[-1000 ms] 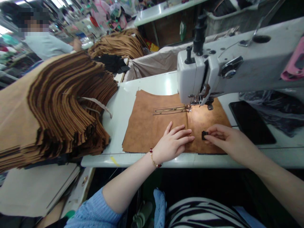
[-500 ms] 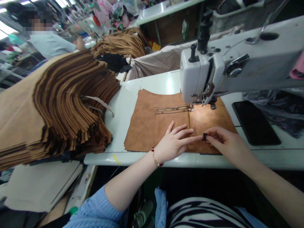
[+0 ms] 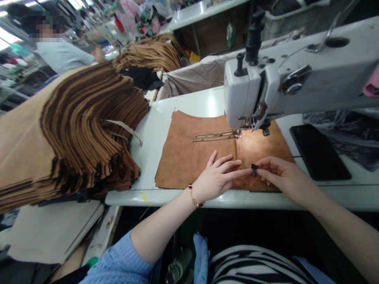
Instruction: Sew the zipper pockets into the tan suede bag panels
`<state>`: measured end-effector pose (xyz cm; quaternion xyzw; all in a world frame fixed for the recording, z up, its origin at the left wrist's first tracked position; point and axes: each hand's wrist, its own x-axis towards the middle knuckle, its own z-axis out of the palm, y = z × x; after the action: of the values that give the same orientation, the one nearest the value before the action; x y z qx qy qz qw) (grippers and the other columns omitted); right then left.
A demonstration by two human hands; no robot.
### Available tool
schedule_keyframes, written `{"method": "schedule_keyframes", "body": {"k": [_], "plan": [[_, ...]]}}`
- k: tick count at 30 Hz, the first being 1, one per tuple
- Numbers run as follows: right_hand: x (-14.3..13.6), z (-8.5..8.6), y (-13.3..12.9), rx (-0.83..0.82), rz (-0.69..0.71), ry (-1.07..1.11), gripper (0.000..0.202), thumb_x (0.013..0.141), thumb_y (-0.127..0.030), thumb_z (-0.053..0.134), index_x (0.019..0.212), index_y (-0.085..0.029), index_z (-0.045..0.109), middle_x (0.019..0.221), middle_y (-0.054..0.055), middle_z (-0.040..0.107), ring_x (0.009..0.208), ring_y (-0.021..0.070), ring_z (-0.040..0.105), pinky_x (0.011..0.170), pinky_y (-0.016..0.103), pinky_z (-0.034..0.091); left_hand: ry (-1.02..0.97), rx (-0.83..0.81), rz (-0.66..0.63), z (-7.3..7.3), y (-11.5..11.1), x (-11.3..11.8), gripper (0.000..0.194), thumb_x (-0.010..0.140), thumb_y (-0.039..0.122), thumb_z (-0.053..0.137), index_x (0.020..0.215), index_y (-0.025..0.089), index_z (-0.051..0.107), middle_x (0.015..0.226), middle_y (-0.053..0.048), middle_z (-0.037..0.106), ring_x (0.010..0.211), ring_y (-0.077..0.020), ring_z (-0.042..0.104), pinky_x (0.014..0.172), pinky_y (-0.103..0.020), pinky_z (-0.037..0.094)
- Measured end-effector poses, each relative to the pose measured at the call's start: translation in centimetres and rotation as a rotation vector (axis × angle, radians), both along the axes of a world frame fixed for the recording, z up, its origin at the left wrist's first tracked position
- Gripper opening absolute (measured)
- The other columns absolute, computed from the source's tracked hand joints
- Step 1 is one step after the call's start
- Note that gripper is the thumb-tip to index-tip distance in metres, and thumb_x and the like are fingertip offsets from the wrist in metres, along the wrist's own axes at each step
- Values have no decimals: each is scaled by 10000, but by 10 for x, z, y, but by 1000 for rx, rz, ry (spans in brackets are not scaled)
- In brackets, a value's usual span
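Note:
Under the sewing machine's needle area (image 3: 239, 133) lies a brown leather-like panel (image 3: 180, 157), with a brass zipper (image 3: 214, 135) set in a narrow slot. My left hand (image 3: 217, 176) rests on the panel, palm down with fingers spread. Its index fingertip touches a small black piece (image 3: 254, 170), whose kind I cannot make out. On the other side, my right hand (image 3: 276, 173) pinches that black piece between thumb and fingers, just above the panel near its front edge.
A thick stack of brown panels (image 3: 85, 118) hangs over the left end of the white table (image 3: 130, 198). Right of the panel lies a black phone (image 3: 319, 152), beside plastic-wrapped dark material (image 3: 352, 138). The machine head (image 3: 245, 90) overhangs the panel. Another person (image 3: 63, 55) sits at far left.
The small black piece has turned slightly and more of it shows between my fingertips. My right fingers have shifted a little; my left hand stays in place.

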<state>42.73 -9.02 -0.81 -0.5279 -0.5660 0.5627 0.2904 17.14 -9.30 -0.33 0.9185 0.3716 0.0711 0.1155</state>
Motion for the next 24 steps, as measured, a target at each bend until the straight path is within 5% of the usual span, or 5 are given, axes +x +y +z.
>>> {"method": "schedule_keyframes", "body": {"k": [11, 18, 21, 24], "plan": [[-2, 1, 8, 48, 75, -180, 257, 836, -406, 648, 1018, -241, 571, 796, 8, 717, 693, 177, 670, 629, 310, 503, -32, -23, 15, 0, 0, 1, 478, 1018, 215, 437, 1476, 340, 496, 1521, 14, 519, 1487, -232, 343, 1287, -557, 29], [-9, 4, 15, 238, 196, -511, 102, 841, -257, 592, 893, -255, 505, 696, -41, 679, 645, 164, 661, 582, 288, 457, 40, -7, -13, 1, 0, 0, 508, 1023, 259, 470, 1487, 465, 442, 1563, 43, 453, 1506, -262, 303, 1265, -612, 57], [-3, 9, 13, 377, 214, -686, 107, 876, -323, 605, 847, -247, 536, 703, -22, 671, 622, 180, 639, 544, 309, 435, 52, -5, -9, 1, 0, 0, 516, 1022, 258, 470, 1491, 469, 433, 1567, 45, 447, 1511, -261, 294, 1265, -613, 59], [13, 10, 8, 694, 305, -693, 133, 950, -346, 549, 958, -233, 618, 917, 36, 723, 839, 220, 677, 693, 359, 507, 48, 2, -8, 0, 0, 0, 529, 1015, 245, 479, 1493, 465, 431, 1569, 46, 446, 1511, -268, 297, 1264, -618, 57]]}}
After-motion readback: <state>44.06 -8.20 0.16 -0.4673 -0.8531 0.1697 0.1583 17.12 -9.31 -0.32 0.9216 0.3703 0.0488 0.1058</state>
